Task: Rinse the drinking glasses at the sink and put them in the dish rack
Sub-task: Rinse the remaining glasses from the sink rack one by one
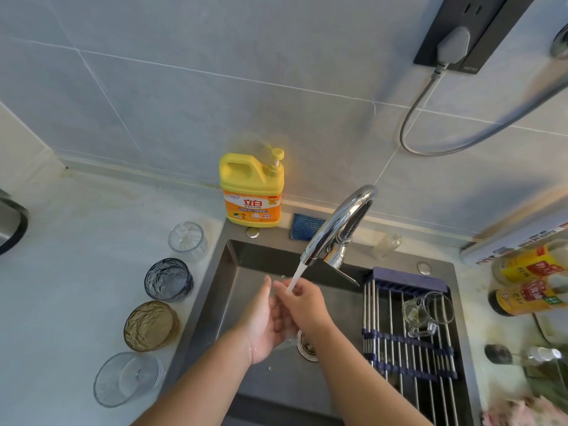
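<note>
- Fingers (266,290) of left hand (264,324) straight, palm up, empty; right hand (302,302) relaxed across it, gripping nothing; both under water stream (295,278) in sink (227,290).
- Four upright glasses stand left of the sink, left hand nearer: ribbed clear glass (127,378), amber glass (150,325), blue-grey glass (168,279), far clear glass (187,236); all look empty.
- Dish rack (408,352), right side, holds one rinsed glass (428,313) lying on its side.

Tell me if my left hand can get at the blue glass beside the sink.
Probably yes. The left hand is open and holds nothing, and the blue glass stands on the counter just left of the sink, with only its rim between them.
</note>
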